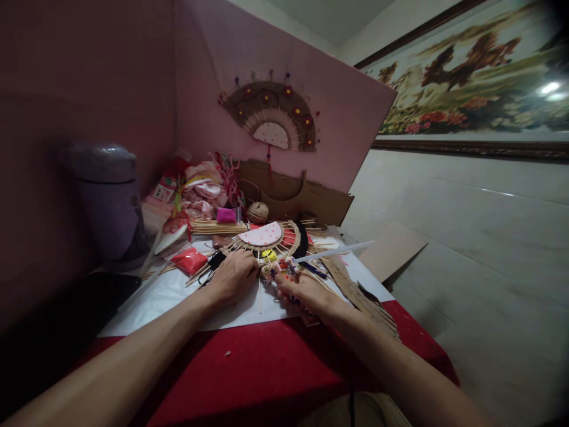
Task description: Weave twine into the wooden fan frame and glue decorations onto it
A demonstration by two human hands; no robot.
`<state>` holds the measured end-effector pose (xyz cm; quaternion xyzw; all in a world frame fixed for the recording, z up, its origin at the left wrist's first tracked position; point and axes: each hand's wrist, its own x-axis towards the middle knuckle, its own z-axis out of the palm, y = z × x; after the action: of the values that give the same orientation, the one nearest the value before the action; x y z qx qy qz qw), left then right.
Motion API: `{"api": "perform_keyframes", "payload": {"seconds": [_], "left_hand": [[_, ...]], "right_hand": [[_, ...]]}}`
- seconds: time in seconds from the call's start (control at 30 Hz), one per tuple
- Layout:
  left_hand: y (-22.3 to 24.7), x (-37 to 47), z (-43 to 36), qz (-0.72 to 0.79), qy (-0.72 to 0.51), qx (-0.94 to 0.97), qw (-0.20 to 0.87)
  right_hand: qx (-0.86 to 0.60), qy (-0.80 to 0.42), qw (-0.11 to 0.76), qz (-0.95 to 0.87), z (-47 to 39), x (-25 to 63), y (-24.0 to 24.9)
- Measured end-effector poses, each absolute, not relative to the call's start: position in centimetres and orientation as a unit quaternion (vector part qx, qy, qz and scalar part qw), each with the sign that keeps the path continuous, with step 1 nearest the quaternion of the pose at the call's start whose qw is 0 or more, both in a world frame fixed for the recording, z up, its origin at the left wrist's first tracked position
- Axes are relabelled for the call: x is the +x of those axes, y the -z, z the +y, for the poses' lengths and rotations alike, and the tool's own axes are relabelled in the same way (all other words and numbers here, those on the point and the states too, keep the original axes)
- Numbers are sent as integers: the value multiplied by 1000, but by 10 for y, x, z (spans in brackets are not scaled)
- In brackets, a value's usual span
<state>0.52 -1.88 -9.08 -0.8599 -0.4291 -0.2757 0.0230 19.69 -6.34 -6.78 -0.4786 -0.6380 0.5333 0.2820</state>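
Observation:
My right hand (306, 293) is wrapped round a colourfully patterned hot glue gun (280, 270). A long translucent glue stick (335, 251) juts from its rear toward the right, and its front end points at my left hand. My left hand (237, 276) is closed, its curled fingertips at the lower edge of a half-made fan (262, 236); what they pinch is hidden. The fan has a dotted pink half-round, a twine border and thin wooden sticks spreading out. A black band (301, 240) curves along its right side. Something yellow (268, 255) lies just below it.
A finished fan (271, 115) hangs on the pink board behind. Around the work lie a twine ball (258, 212), a red packet (189, 260), bundled sticks (213, 227) and torn cardboard (362, 299). A lilac bin (111, 207) stands left. White sheeting covers the red tablecloth (249, 367).

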Motion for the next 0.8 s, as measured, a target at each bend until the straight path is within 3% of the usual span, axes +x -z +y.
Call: {"api": "perform_keyframes", "payload": {"seconds": [0.8], "left_hand": [[95, 3, -15, -415, 298, -859, 16]], "right_hand": [[-478, -555, 276, -622, -67, 195, 64]]}}
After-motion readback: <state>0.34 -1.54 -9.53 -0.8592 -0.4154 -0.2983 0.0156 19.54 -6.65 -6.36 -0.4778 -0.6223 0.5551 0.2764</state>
